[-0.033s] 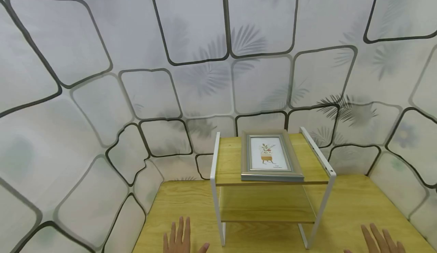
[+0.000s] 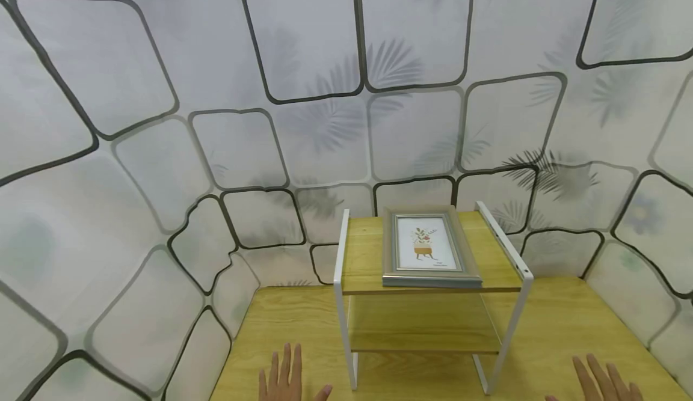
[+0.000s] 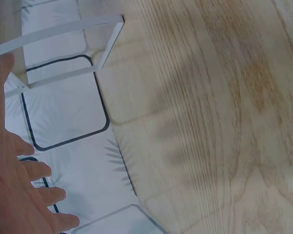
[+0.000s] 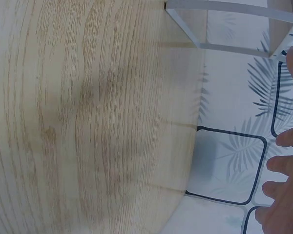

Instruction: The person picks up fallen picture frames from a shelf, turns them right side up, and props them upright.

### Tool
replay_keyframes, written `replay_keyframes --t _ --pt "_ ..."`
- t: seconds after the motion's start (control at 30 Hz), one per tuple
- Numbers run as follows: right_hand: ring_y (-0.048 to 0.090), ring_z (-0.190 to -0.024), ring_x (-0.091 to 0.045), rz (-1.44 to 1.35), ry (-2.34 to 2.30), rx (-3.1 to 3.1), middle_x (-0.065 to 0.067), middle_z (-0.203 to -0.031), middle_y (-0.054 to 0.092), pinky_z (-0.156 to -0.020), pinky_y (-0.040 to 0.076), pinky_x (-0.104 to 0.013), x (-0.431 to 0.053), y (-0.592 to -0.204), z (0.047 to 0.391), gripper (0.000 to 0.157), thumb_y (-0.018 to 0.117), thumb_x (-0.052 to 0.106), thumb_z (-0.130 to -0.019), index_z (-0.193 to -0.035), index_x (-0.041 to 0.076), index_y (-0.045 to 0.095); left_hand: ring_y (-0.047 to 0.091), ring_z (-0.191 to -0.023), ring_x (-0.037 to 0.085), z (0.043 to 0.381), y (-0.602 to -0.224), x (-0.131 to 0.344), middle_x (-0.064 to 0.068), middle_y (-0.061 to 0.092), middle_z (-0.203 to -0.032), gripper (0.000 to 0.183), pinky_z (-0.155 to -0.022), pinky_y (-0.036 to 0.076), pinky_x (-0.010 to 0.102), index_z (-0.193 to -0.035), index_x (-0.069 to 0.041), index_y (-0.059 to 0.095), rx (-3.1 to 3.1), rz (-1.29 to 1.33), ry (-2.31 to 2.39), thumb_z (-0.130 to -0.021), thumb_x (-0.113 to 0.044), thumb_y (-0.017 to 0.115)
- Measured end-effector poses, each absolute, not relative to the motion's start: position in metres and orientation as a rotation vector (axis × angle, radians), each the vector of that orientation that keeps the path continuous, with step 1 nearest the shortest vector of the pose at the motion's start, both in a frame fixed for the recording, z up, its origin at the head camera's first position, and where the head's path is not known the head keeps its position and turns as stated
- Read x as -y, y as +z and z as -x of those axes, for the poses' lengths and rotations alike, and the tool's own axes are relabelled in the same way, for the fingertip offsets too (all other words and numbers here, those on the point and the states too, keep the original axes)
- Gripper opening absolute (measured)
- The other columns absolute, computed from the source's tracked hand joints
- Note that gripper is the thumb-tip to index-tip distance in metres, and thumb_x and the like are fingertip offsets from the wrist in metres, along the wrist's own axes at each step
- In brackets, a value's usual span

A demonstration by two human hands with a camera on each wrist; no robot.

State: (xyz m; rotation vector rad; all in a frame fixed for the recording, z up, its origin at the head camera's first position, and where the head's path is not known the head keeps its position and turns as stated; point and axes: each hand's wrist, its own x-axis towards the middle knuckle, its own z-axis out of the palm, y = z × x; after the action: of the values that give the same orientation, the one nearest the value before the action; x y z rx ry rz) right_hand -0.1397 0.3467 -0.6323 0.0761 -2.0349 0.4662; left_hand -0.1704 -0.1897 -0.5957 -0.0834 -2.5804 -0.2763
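Note:
A picture frame (image 2: 468, 251) with a silver-gold border lies face up on the top board of a small two-tier shelf (image 2: 425, 323). Its picture shows a potted plant on legs. My left hand (image 2: 283, 380), fingers spread and straight, is over the table left of the shelf and holds nothing. On the far right my right hand (image 2: 606, 383) is likewise spread, apart from the shelf. Each wrist view shows its hand at the edge, the left hand (image 3: 19, 170) and the right hand (image 4: 285, 170), with the shelf's white metal legs beyond.
The shelf stands on a yellow wood-grain table (image 2: 292, 317). Behind and on both sides rise walls (image 2: 325, 136) covered in a pattern of rounded squares and leaves. White side rails (image 2: 503, 238) stand up along the shelf's top edges.

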Motion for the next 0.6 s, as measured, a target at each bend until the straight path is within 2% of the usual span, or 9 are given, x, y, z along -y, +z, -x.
replay_keyframes --t 0.1,0.17,0.2,0.27,0.47,0.53,0.6 --pt "0.034 -0.14 -0.053 -0.055 0.452 2.051 -0.018 -0.151 0.047 -0.116 0.01 -0.071 -0.346 -0.628 0.14 0.096 0.045 0.084 -0.087 -0.145 0.008 0.055 0.051 -0.127 0.053 0.17 -0.597 0.191 0.024 0.055 -0.142 0.092 -0.099 0.033 0.075 -0.139 -0.004 0.054 2.566 0.087 -0.272 -0.077 -0.07 0.072" --pt "0.04 -0.129 -0.061 -0.029 0.426 2.073 -0.034 -0.135 0.055 -0.115 0.012 -0.072 -0.346 -0.622 0.14 0.102 0.04 0.087 -0.086 -0.14 0.002 0.057 0.052 -0.126 0.052 0.169 -0.598 0.191 0.024 0.056 -0.142 0.091 -0.098 0.034 0.075 -0.139 -0.005 0.054 2.55 0.085 -0.267 -0.076 -0.069 0.073" --pt "0.043 -0.123 -0.064 -0.012 0.411 2.088 -0.037 -0.128 0.057 -0.114 0.013 -0.072 -0.346 -0.618 0.14 0.105 0.037 0.088 -0.085 -0.138 -0.001 0.058 0.052 -0.125 0.053 0.169 -0.598 0.191 0.024 0.056 -0.142 0.091 -0.098 0.035 0.075 -0.139 -0.005 0.054 2.545 0.086 -0.266 -0.076 -0.068 0.073" --pt "0.045 -0.114 -0.067 0.018 0.392 2.12 -0.04 -0.12 0.058 -0.114 0.014 -0.073 -0.346 -0.612 0.139 0.11 0.033 0.091 -0.084 -0.133 -0.004 0.058 0.052 -0.125 0.053 0.168 -0.597 0.192 0.024 0.056 -0.141 0.091 -0.097 0.035 0.076 -0.138 -0.005 0.054 2.54 0.083 -0.273 -0.076 -0.068 0.074" --pt "0.046 -0.113 -0.066 0.072 0.382 2.183 -0.04 -0.121 0.058 -0.115 0.015 -0.071 -0.345 -0.601 0.135 0.115 0.028 0.093 -0.082 -0.133 -0.007 0.056 0.052 -0.125 0.054 0.167 -0.592 0.193 0.025 0.055 -0.142 0.092 -0.096 0.035 0.077 -0.14 -0.002 0.054 2.591 0.07 -0.303 -0.078 -0.067 0.073" --pt "0.05 -0.104 -0.065 0.039 0.331 2.14 -0.04 -0.115 0.06 -0.106 0.028 -0.074 -0.346 -0.597 0.137 0.115 0.026 0.092 -0.083 -0.124 -0.009 0.061 0.052 -0.125 0.054 0.167 -0.589 0.193 0.025 0.055 -0.142 0.091 -0.096 0.035 0.077 -0.141 -0.001 0.053 2.607 0.062 -0.326 -0.08 -0.067 0.071" --pt "0.055 -0.092 -0.063 -0.022 0.266 2.086 -0.04 -0.108 0.062 -0.089 0.04 -0.074 -0.348 -0.591 0.141 0.113 0.027 0.09 -0.086 -0.114 -0.013 0.064 0.052 -0.125 0.055 0.167 -0.585 0.194 0.026 0.054 -0.143 0.091 -0.096 0.035 0.077 -0.143 -0.001 0.051 2.621 0.051 -0.35 -0.082 -0.067 0.069"
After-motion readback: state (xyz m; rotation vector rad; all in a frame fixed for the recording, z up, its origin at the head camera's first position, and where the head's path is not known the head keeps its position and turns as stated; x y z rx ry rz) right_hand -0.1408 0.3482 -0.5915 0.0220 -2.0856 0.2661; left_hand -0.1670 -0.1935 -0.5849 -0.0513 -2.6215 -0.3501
